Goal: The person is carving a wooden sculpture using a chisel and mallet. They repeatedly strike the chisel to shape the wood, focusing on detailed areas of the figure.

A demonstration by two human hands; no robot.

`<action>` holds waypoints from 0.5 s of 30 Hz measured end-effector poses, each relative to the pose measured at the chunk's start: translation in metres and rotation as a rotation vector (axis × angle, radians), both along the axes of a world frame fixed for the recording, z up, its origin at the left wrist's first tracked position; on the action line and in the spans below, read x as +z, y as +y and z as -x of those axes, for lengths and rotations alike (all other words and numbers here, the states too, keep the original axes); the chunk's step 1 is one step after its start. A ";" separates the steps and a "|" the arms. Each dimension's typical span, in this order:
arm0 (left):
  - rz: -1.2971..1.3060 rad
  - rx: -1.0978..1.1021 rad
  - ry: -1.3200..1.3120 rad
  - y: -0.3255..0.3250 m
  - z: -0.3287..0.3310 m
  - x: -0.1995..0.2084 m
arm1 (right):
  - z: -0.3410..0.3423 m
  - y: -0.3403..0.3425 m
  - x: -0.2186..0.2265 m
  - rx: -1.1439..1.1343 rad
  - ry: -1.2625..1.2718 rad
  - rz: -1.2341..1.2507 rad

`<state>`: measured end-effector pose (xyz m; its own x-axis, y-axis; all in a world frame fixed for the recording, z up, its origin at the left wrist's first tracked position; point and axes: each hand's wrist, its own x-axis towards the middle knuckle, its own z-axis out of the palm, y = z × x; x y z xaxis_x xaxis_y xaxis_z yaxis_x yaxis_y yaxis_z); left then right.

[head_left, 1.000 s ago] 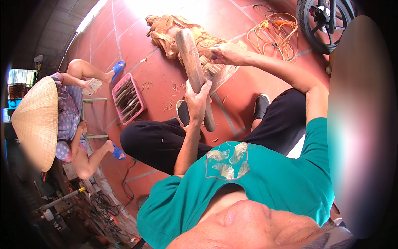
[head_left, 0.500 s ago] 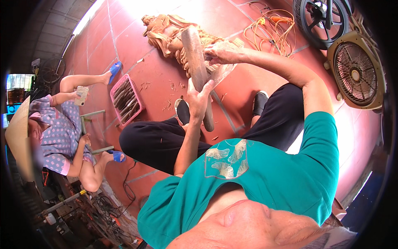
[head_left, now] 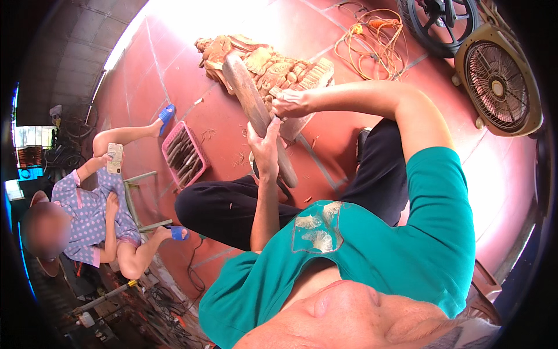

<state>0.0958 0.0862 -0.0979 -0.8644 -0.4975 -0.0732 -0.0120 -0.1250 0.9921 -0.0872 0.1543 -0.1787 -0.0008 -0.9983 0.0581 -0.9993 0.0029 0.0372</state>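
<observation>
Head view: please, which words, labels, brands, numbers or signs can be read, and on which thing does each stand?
None can be read.
Wooden bar: no writing seen.
Shirt: leaf-like print, no lettering seen.
Fan: no legible mark.
Phone: too small to tell.

Red tiled floor [head_left: 215, 110] spreads around you, pale joints showing. Glaring light [head_left: 215, 16] at your eleven o'clock, washing out the floor. Grey wall [head_left: 78, 55] at ten; bright window [head_left: 33, 135] at nine.
</observation>
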 end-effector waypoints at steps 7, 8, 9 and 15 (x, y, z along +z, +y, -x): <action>0.005 0.024 -0.003 -0.006 -0.006 0.003 | 0.050 0.020 0.037 -0.379 -0.606 0.242; -0.007 0.016 -0.001 -0.005 -0.005 0.004 | 0.064 0.033 0.036 -0.484 -0.566 0.216; -0.018 0.018 -0.005 -0.005 -0.007 0.004 | 0.070 0.042 0.036 -0.579 -0.531 0.186; -0.134 -0.032 0.008 0.003 -0.006 0.006 | 0.093 0.087 0.064 -0.756 -0.886 0.396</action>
